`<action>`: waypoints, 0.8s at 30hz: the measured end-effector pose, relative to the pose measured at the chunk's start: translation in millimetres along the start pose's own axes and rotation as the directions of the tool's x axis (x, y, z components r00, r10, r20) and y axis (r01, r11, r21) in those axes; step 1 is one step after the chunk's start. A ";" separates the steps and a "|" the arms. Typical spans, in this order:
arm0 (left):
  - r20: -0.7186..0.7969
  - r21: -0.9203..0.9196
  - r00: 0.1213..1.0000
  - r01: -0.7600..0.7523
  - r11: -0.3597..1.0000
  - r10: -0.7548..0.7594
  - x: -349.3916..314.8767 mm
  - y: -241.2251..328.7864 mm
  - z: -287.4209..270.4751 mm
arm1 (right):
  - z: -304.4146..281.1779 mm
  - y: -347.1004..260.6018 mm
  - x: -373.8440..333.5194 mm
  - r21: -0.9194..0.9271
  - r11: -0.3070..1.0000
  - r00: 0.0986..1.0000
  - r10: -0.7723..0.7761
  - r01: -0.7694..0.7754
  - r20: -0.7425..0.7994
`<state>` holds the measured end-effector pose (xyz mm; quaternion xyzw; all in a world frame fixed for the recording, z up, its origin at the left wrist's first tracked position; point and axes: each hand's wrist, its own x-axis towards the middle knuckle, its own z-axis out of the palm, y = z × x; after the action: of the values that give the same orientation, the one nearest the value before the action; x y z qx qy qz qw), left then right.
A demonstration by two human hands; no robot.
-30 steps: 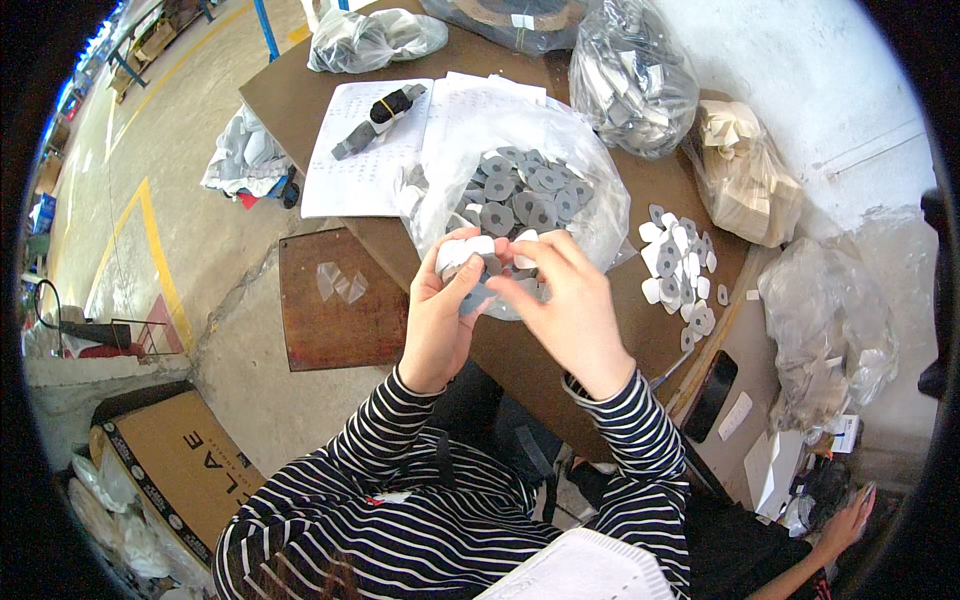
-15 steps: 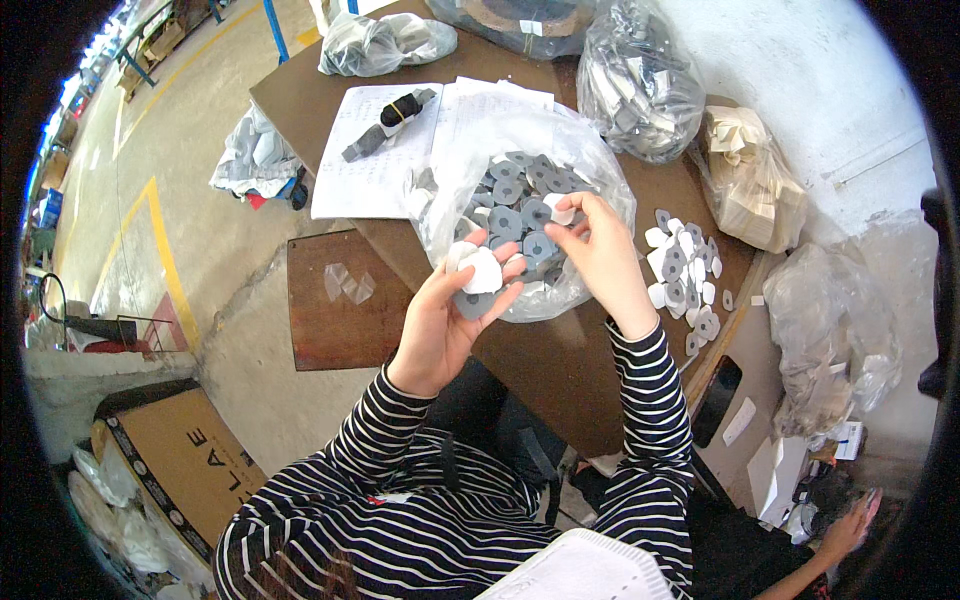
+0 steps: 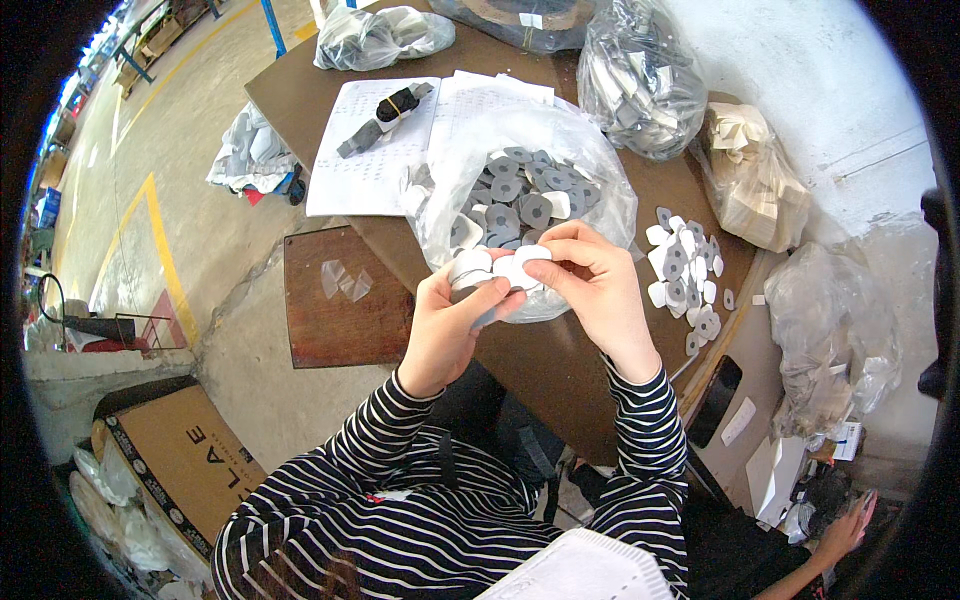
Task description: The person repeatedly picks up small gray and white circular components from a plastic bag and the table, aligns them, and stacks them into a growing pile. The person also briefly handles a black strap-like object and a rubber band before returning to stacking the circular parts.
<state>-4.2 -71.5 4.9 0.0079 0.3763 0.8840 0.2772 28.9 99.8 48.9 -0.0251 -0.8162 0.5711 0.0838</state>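
Brown worktop [image 3: 540, 375] here, beside a concrete floor [image 3: 225, 225]; a clear bag [image 3: 608, 235] of grey pieces overlaps the open notebook [image 3: 335, 180], a loose pile [image 3: 672, 262] to its right; hands cover the bag's near edge; the left hand [image 3: 445, 325] grips a white-and-grey stack [image 3: 470, 264]; the right hand's [image 3: 600, 295] fingers pinch a white piece [image 3: 533, 254] beside it; hands, apart half a second ago, now meet.

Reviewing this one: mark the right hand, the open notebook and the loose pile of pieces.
Right hand [image 3: 600, 288], head view: back of hand.
Open notebook [image 3: 362, 184], head view: left page.
Loose pile [image 3: 677, 268], head view: its middle.
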 end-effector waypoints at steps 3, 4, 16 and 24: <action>-0.016 0.055 0.998 -0.060 0.997 0.061 5.0 -7.1 -6.4 | 3.8 -1.6 -1.2 -0.008 1.000 0.999 -0.024 0.024 -0.033; -0.032 0.068 0.997 -0.066 0.996 0.068 7.2 -8.3 -8.6 | 5.3 -2.2 -1.8 -0.030 0.999 0.998 -0.045 0.043 -0.052; -0.095 0.041 0.995 0.030 0.999 -0.026 8.3 -4.1 -7.4 | -24.5 29.9 36.6 0.271 0.949 0.978 0.189 -0.160 -0.086; -0.028 -0.039 0.992 0.124 0.992 -0.125 -0.2 0.2 -3.1 | -22.3 47.4 37.9 -0.200 0.980 0.923 -0.067 -0.011 -0.379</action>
<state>-4.8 -73.8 2.8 -0.0339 0.3639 0.8718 0.3263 -7.2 142.1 16.1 -0.1331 -0.8371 0.4694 0.2473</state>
